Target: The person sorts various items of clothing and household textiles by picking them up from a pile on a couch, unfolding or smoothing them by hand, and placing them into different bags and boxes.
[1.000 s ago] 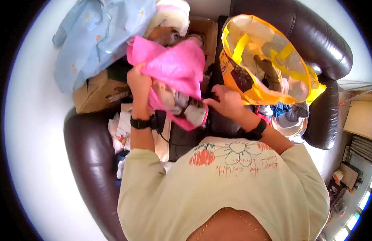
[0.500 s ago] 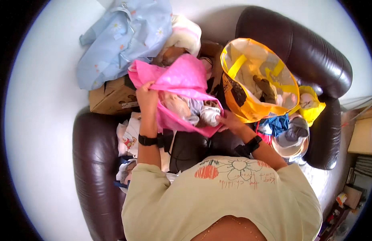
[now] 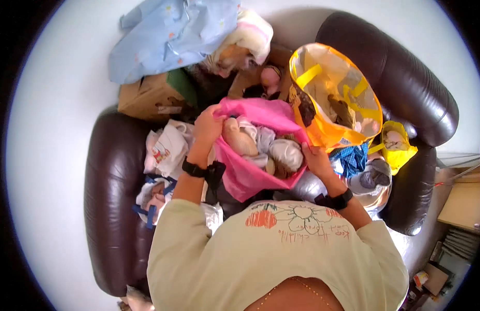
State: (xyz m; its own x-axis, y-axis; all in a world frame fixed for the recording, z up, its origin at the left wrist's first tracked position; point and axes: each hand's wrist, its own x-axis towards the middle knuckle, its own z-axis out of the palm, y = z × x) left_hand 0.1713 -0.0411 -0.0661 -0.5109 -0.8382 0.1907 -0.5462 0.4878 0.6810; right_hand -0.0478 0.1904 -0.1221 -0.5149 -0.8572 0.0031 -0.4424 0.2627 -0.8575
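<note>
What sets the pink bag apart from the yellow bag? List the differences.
The pink bag is opaque; the yellow bag is translucent with yellow strap handles. The pink bag is held open by the left hand and right hand; the yellow bag stands untouched against the sofa's arm. The pink bag shows pale rolled clothes; the yellow bag holds darker items. Both are open-mouthed on the sofa.

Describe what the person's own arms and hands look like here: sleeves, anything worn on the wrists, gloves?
Both hands are bare, no gloves. The left hand has a black band on its wrist, and the right hand has a similar black watch-like band. The forearms are uncovered; pale yellow-green short sleeves end near the elbows. No rings can be made out.
</note>
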